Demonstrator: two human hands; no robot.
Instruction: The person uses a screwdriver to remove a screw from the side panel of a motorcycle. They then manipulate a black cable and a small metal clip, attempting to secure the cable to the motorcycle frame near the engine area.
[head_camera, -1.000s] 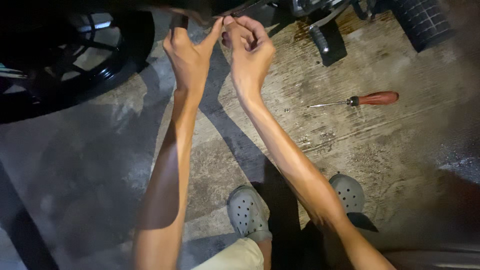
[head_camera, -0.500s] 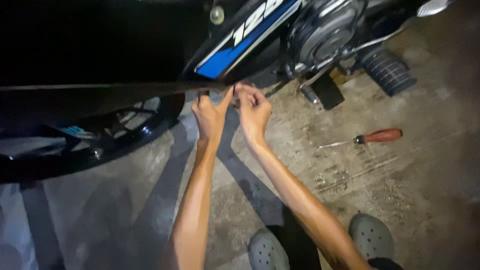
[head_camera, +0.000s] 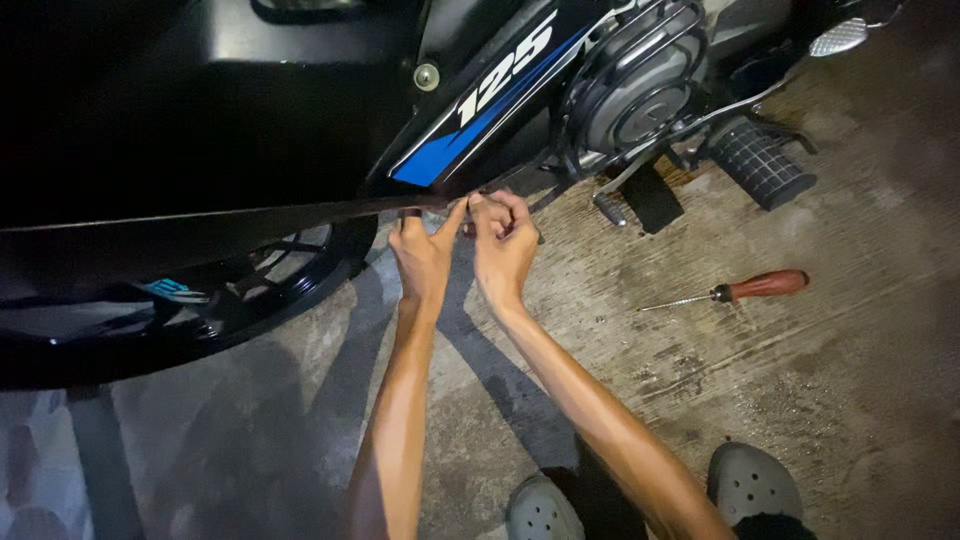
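A black motorcycle with a blue and white side panel (head_camera: 480, 110) fills the top of the view. My left hand (head_camera: 425, 258) grips the lower edge of the black body panel (head_camera: 250, 215), fingers curled under it. Right beside it, my right hand (head_camera: 503, 245) pinches something small at the same edge, just under the blue stripe; the small thing is hidden by my fingers. Both arms reach up from the bottom of the view.
A screwdriver with a red-brown handle (head_camera: 745, 289) lies on the concrete floor to the right. The engine cover (head_camera: 630, 85), a ribbed footpeg (head_camera: 762, 165) and a black wheel (head_camera: 240, 290) surround my hands. My grey clogs (head_camera: 750, 485) stand at the bottom.
The view has tilted upward, showing more of the motorcycle's body and engine. My hands stay together at the panel's lower edge.
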